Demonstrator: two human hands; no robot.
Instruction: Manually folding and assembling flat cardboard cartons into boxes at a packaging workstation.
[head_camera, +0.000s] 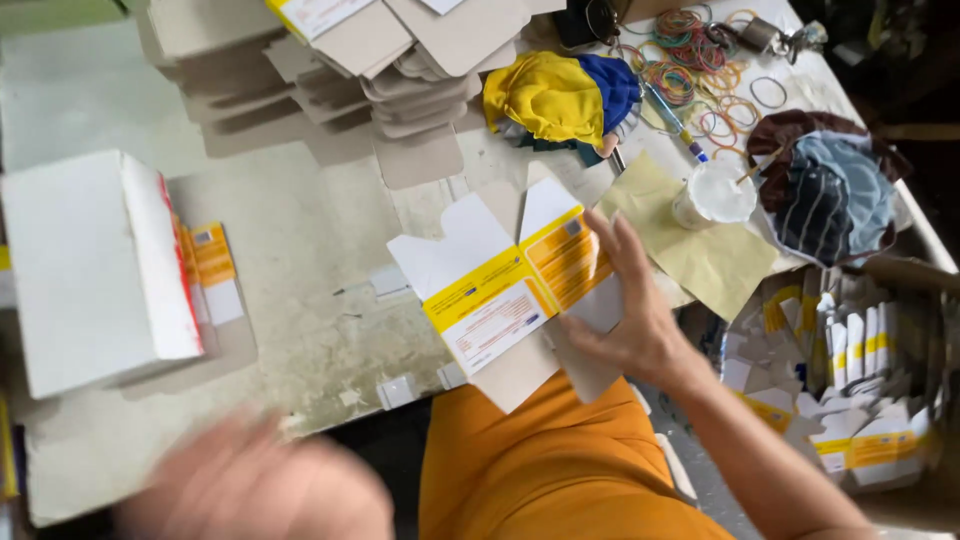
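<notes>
My right hand grips the flat white-and-yellow carton blank, hanging over the desk's near edge above my lap. My left hand is a blur low down, grip unreadable. Open desk lies left of the blank, toward the white stack.

Two hands show: the right hand and, low and blurred, the left hand. One flat carton blank, white and yellow, sits under the right hand's fingers. Beyond that hand stands one white cup on one sheet of tan paper. There are two cloth bundles: one yellow and blue, one brown and grey. One blue pen lies among rubber bands too many to count. One white box sits beyond the left hand. The stacked blanks cannot be counted.
</notes>
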